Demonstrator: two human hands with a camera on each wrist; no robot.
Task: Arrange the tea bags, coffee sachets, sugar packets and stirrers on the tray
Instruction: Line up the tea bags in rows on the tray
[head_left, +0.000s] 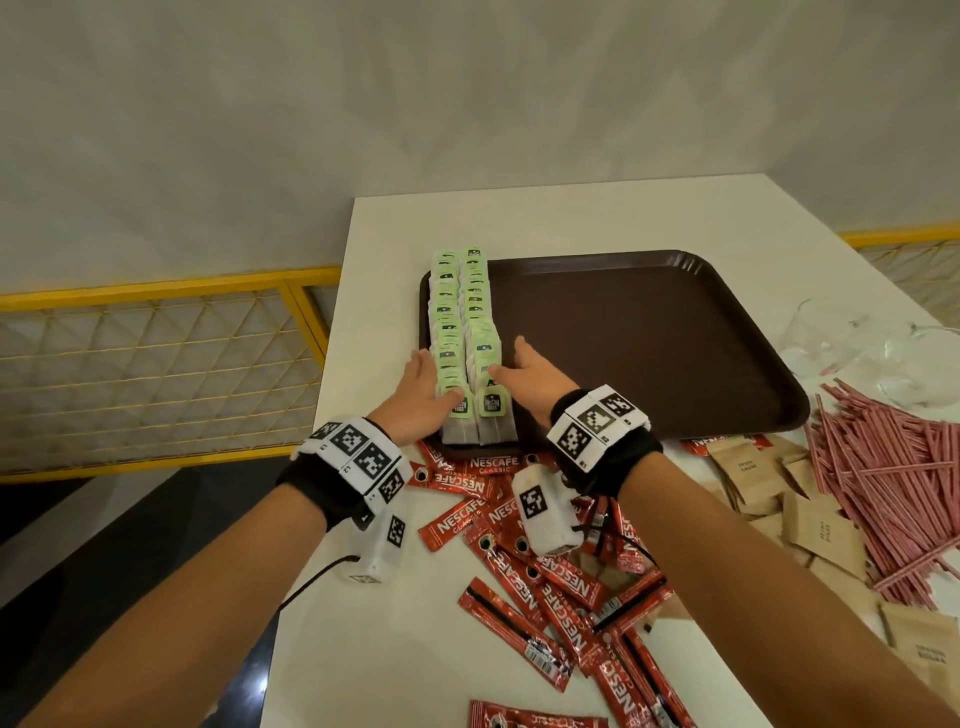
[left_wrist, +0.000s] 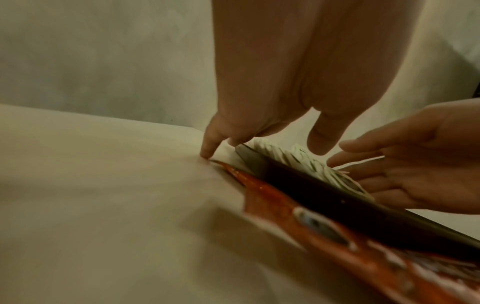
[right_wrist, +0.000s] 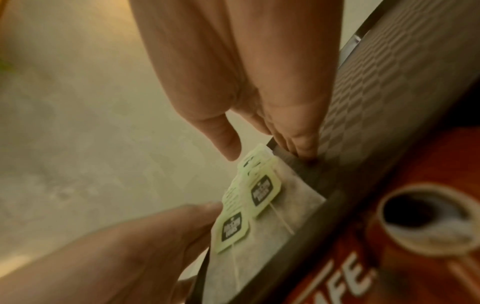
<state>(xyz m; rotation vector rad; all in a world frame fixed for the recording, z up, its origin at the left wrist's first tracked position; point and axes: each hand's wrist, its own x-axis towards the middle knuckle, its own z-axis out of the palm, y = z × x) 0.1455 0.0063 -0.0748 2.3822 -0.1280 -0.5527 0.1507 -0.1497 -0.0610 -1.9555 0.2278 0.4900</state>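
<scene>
Two rows of tea bags (head_left: 462, 332) with green tags stand along the left edge of the brown tray (head_left: 649, 338). My left hand (head_left: 423, 382) lies flat against the outer side of the left row, one fingertip on the table beside the tray rim (left_wrist: 337, 203). My right hand (head_left: 519, 364) presses the right row's inner side with straight fingers, their tips on the tray floor (right_wrist: 389, 98) beside the tea bags (right_wrist: 262, 193). Red Nescafe sachets (head_left: 519, 545) lie scattered on the table in front of the tray. Brown sugar packets (head_left: 805, 509) and pink stirrers (head_left: 893, 467) lie in heaps at the right.
Clear glasses (head_left: 857, 353) stand right of the tray. The white table (head_left: 379, 291) ends close to the tray's left edge, with a yellow mesh railing (head_left: 156, 353) beyond it. Most of the tray floor is bare.
</scene>
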